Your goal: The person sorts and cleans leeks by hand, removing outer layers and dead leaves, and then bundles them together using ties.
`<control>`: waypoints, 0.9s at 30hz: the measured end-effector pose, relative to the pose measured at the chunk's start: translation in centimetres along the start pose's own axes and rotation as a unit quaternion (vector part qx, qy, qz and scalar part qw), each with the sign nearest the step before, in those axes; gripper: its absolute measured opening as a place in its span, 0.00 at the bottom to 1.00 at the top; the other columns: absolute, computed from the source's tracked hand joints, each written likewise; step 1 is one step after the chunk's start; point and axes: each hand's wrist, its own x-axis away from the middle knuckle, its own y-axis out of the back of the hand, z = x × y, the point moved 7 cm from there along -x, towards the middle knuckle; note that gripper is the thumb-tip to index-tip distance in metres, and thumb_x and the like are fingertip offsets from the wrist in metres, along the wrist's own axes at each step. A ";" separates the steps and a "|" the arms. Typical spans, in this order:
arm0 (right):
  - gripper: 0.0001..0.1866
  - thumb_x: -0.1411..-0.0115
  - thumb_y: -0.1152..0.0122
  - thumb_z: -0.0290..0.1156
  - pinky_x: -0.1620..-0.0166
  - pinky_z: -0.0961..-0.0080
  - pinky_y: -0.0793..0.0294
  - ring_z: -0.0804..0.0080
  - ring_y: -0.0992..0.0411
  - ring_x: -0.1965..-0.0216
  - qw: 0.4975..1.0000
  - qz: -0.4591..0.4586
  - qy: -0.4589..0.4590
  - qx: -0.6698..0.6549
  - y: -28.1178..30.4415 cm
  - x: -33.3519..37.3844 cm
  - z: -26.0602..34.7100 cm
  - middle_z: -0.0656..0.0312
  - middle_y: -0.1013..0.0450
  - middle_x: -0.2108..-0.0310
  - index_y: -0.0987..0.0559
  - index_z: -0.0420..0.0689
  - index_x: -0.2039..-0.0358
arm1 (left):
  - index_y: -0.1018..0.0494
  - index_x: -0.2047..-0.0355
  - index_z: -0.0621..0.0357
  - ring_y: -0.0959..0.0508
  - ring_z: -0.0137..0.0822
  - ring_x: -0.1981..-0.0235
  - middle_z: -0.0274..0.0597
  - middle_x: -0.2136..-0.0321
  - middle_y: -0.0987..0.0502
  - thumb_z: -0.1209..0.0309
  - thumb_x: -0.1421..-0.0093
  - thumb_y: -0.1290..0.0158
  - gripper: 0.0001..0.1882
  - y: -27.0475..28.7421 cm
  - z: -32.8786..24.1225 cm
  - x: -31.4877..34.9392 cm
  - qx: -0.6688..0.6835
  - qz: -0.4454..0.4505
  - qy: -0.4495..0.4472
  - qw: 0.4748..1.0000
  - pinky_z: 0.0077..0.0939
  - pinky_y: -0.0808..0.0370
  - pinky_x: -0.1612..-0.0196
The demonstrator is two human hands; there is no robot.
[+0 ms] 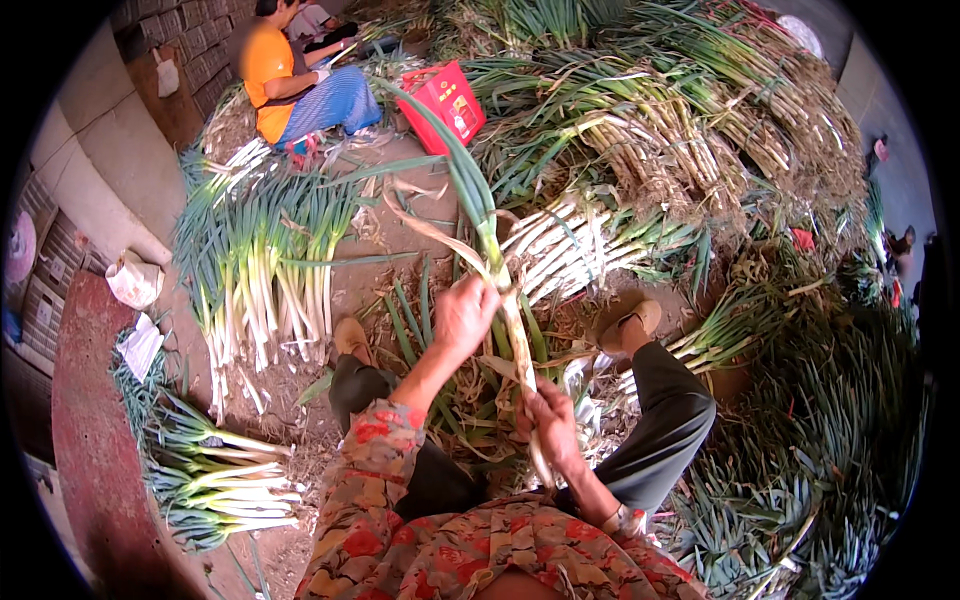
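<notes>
A long green onion (pixel 516 338) slants across my lap, its green leaves pointing away from me and its pale stalk toward my body. My left hand (pixel 466 316) is closed at the stalk's upper part, where the leaves begin. Lower down, my right hand (pixel 550 424) is closed around the white stalk. A dry, brownish outer leaf (pixel 432 236) hangs off to the left above my left hand. Beneath my hands, between my legs, lie loose peeled-off leaves (pixel 470 405). The root end is partly lost against my clothes.
Cleaned green onions (pixel 265 265) lie in a row at left, with a smaller bundle (pixel 230 475) nearer. Unpeeled ones form a big heap (pixel 690 130) at far right. Dark leaves (pixel 800 450) pile up at near right. A red bag (pixel 443 108) stands near a seated co-worker (pixel 275 85).
</notes>
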 end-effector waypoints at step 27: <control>0.12 0.37 0.55 0.36 0.90 0.87 0.50 0.85 0.49 0.92 0.990 0.079 0.001 -0.116 5.4 -3.2 1.4 0.71 0.44 0.88 0.31 0.39 0.63 | 0.27 0.63 0.61 0.24 0.31 0.75 0.43 0.75 0.26 0.67 0.42 0.51 0.11 -0.8 0.5 4.7 0.047 0.351 0.152 0.923 0.19 0.27 0.71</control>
